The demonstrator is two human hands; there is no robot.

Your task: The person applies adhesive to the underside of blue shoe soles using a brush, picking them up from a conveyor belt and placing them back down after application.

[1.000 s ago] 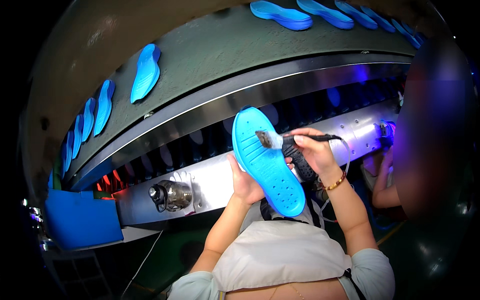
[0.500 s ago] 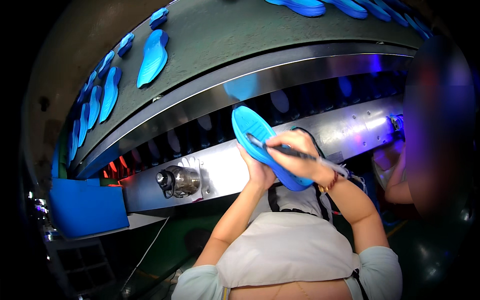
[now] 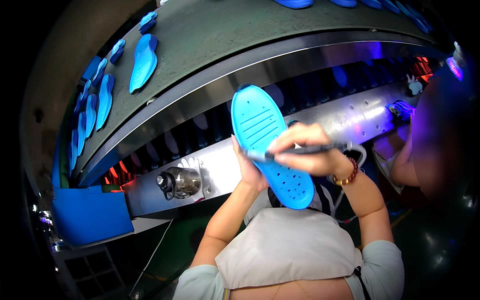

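A bright blue shoe sole (image 3: 257,120) is held up in front of me. Its ribbed upper part and the holes in its lower part face me. My left hand (image 3: 251,169) grips it by the left edge, partly hidden behind it. In my right hand (image 3: 317,157) is a dark pen-shaped tool (image 3: 327,148), pinched between the fingers, with a pale hose at its back end. The blurred tip crosses the sole's middle near the left edge; whether it touches, I cannot tell.
A green conveyor belt (image 3: 200,45) carries several blue soles (image 3: 144,62). Below it, dark sole-like shapes line a shelf. On the metal ledge (image 3: 220,175) stands a clear bottle (image 3: 185,181). A blue box (image 3: 92,215) is at left; another person (image 3: 402,165) works at right.
The sole has turned to face me more fully, its lower end swinging down. The tool has moved down and left across it. Belt soles have shifted slightly left and down in view.
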